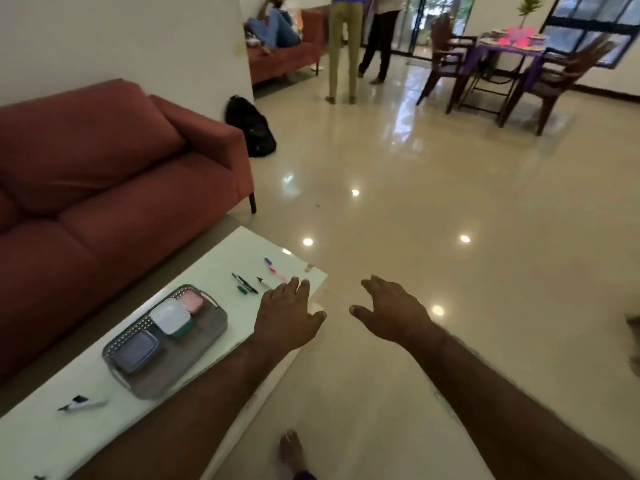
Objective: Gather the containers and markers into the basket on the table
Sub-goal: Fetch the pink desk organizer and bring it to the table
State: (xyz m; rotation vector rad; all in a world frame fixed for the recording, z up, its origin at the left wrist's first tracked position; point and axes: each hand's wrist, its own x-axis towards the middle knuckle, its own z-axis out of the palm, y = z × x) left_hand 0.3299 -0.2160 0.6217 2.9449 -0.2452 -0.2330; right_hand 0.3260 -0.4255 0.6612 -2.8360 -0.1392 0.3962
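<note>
Head view: white glossy desk (pixel 214 271) carries a grey perforated plastic basket (pixel 207 336) left of the left hand (pixel 289 318), already holding three lidded containers: blue-grey (pixel 136 351), white-and-teal (pixel 169 317), pink (pixel 192 302). Both hands, right hand (pixel 391 313) included, hover released, empty. Marker gathering looks next: loose markers (pixel 247 285) lie just beyond the left fingers (pixel 298 284); one white marker (pixel 83 403) lies farther left.

Both hands (pixel 289 315) (pixel 391 311) reach forward, fingers (pixel 301 285) loose.
</note>
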